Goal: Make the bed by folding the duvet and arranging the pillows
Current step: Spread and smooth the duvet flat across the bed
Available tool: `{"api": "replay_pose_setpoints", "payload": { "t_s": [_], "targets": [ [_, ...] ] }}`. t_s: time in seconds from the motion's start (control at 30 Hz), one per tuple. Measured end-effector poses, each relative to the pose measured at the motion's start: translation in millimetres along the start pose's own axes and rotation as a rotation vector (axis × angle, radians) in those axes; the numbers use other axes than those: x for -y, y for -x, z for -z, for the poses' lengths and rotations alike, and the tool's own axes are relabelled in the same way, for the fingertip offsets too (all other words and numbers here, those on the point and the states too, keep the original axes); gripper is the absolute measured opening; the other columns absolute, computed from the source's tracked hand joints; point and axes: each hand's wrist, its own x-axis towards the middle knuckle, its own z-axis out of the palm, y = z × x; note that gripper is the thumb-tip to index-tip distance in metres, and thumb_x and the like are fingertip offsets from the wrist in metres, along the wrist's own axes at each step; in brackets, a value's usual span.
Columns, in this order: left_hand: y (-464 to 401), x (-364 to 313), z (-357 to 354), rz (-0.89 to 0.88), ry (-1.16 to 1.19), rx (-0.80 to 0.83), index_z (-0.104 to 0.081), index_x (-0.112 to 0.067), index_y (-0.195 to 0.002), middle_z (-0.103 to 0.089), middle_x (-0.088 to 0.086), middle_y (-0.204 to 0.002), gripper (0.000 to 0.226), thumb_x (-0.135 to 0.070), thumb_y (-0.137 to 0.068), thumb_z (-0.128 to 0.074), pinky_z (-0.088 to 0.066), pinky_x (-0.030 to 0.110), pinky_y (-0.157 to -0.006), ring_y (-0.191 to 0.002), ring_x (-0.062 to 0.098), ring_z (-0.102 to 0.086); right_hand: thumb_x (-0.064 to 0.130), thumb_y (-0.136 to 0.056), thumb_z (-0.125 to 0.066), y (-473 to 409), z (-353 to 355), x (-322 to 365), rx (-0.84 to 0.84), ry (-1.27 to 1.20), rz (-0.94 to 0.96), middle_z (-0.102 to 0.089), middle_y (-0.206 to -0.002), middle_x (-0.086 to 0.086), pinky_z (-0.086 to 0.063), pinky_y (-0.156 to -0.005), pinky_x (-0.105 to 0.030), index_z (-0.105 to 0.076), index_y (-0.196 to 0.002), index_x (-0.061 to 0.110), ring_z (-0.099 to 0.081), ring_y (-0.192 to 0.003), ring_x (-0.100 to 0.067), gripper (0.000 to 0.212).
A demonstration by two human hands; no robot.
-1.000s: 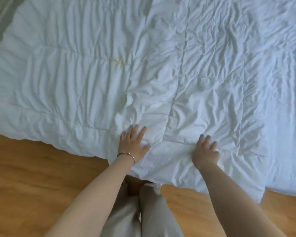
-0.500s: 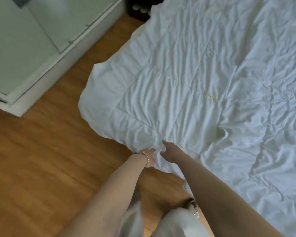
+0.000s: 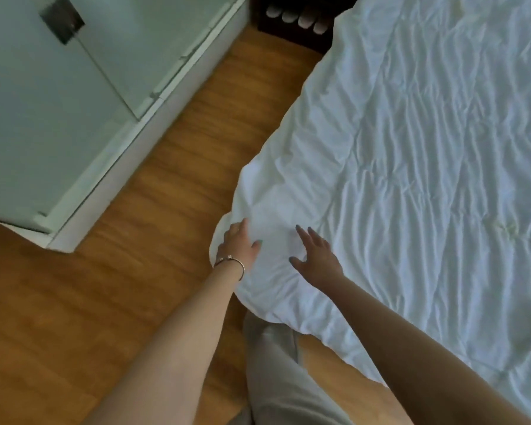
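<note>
**Pressing both hands on the duvet corner**

Reaching out over the near-left corner of the wrinkled white quilted duvet (image 3: 411, 167), with both palms laid down on the cloth. Left hand (image 3: 238, 245) set at the very edge of the corner, thumb splayed toward the right, other fingers stretched forward and partly sunk in the folds, so whether any cloth was pinched there could not be told. Thin silver bracelet (image 3: 232, 262) worn just behind that hand, on the wrist. Right hand (image 3: 314, 256) flat on the duvet just beside the left, fingers spread wide apart, thumb pointed leftward, nothing gripped. Small bare patch of cloth lay between the two thumbs. Duvet spread ahead of and to the right of the fingertips, filling that whole side of the view, its rounded corner hanging over the orange-brown wooden plank floor (image 3: 135, 271) beneath the wrists. Pale green cabinet with white base (image 3: 59, 118) stood well apart, ahead and left of the left fingers. Dark low stand (image 3: 292, 26) far ahead of the fingertips, touching the duvet edge. Light grey trouser leg (image 3: 276, 372) seen below, between the two forearms.
</note>
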Motion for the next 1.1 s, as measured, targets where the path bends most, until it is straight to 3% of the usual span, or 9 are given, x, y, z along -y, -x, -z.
{"api": "replay_pose_setpoints", "payload": {
  "t_s": [0.1, 0.23, 0.3, 0.4, 0.5, 0.67, 0.83, 1.03, 1.1],
  "targets": [
    [-59.8, 12.8, 16.9, 0.041, 0.183, 0.005, -0.028, -0.013, -0.142, -0.040, 0.014, -0.141, 0.068, -0.033, -0.088, -0.065, -0.040, 0.043, -0.102, -0.128, 0.035, -0.041, 0.053, -0.090, -0.054, -65.2, -7.4, 44.5, -0.060, -0.013, -0.088, -0.003, -0.162, 0.005, -0.018, -0.116, -0.051, -0.008, -0.153, 0.039, -0.004, -0.149, -0.024, 0.078],
    [-110.0, 16.8, 42.5, 0.169, 0.469, 0.297, 0.018, -0.011, -0.150, -0.026, 0.007, -0.155, 0.120, -0.045, -0.079, -0.073, -0.032, 0.039, -0.112, -0.139, 0.030, -0.032, 0.046, -0.092, -0.054, -102.5, -17.5, 82.9, -0.001, -0.084, -0.271, -0.002, -0.163, 0.005, -0.012, -0.117, -0.053, -0.009, -0.152, 0.039, 0.001, -0.149, -0.024, 0.075],
    [-119.4, 13.2, 48.3, 0.151, 0.446, 0.393, 0.019, -0.017, -0.150, -0.029, 0.005, -0.154, 0.131, -0.051, -0.069, -0.078, -0.033, 0.039, -0.112, -0.139, 0.029, -0.032, 0.043, -0.092, -0.055, -98.2, -18.9, 89.7, 0.013, -0.125, -0.287, -0.008, -0.162, 0.004, -0.016, -0.118, -0.049, -0.012, -0.153, 0.038, -0.004, -0.149, -0.023, 0.075],
    [-112.8, 6.5, 52.8, 0.026, 0.282, 0.484, -0.032, -0.018, -0.143, -0.051, 0.005, -0.135, 0.099, -0.060, -0.063, -0.073, -0.045, 0.041, -0.102, -0.125, 0.028, -0.048, 0.040, -0.088, -0.062, -83.1, -20.9, 94.6, 0.039, -0.210, -0.312, -0.012, -0.162, 0.003, -0.025, -0.117, -0.044, -0.007, -0.153, 0.041, -0.012, -0.148, -0.022, 0.085],
    [-91.1, 10.1, 77.6, -0.099, 0.389, 0.580, -0.055, -0.016, -0.123, -0.062, 0.003, -0.115, 0.044, -0.030, -0.083, -0.069, -0.048, 0.027, -0.086, -0.110, 0.023, -0.058, 0.041, -0.080, -0.073, -66.5, -22.2, 119.8, -0.050, -0.336, -0.401, -0.012, -0.162, 0.004, -0.031, -0.113, -0.041, -0.001, -0.151, 0.044, -0.018, -0.147, -0.022, 0.102],
    [-86.1, 49.8, 123.0, -0.254, 0.312, 0.745, -0.041, -0.021, -0.135, -0.055, 0.001, -0.129, 0.041, -0.020, -0.095, -0.052, -0.045, 0.036, -0.102, -0.119, 0.023, -0.052, 0.044, -0.078, -0.076, -40.7, -44.8, 181.4, -0.204, -0.461, -0.439, -0.013, -0.162, 0.005, -0.024, -0.118, -0.044, -0.015, -0.152, 0.041, -0.014, -0.148, -0.021, 0.096],
    [-72.3, 76.6, 134.4, -0.244, 0.308, 0.747, -0.043, -0.015, -0.120, -0.057, 0.000, -0.115, 0.028, -0.023, -0.096, -0.054, -0.049, 0.030, -0.088, -0.105, 0.018, -0.056, 0.036, -0.080, -0.077, -13.8, -63.4, 221.4, -0.347, -0.533, -0.466, -0.016, -0.160, 0.004, -0.020, -0.118, -0.038, -0.029, -0.149, 0.035, -0.014, -0.148, -0.020, 0.084],
    [-49.1, 61.0, 139.2, -0.364, 0.244, 0.765, -0.031, -0.010, -0.129, -0.048, 0.009, -0.133, 0.032, -0.016, -0.100, -0.044, -0.042, 0.024, -0.092, -0.111, 0.019, -0.050, 0.049, -0.061, -0.086, -2.7, -108.2, 256.8, -0.366, -0.589, -0.670, 0.024, -0.158, -0.004, -0.012, -0.118, -0.046, 0.016, -0.147, 0.045, 0.013, -0.147, -0.028, 0.133],
    [-38.1, 56.2, 135.7, -0.388, 0.296, 0.749, -0.017, -0.016, -0.132, -0.040, 0.007, -0.139, 0.049, -0.008, -0.097, -0.050, -0.041, 0.020, -0.093, -0.112, 0.015, -0.046, 0.045, -0.063, -0.086, -8.6, -109.7, 261.9, -0.508, -0.627, -0.748, 0.017, -0.158, -0.005, -0.032, -0.110, -0.043, 0.022, -0.144, 0.046, -0.019, -0.144, -0.033, 0.135]
  ]
}}
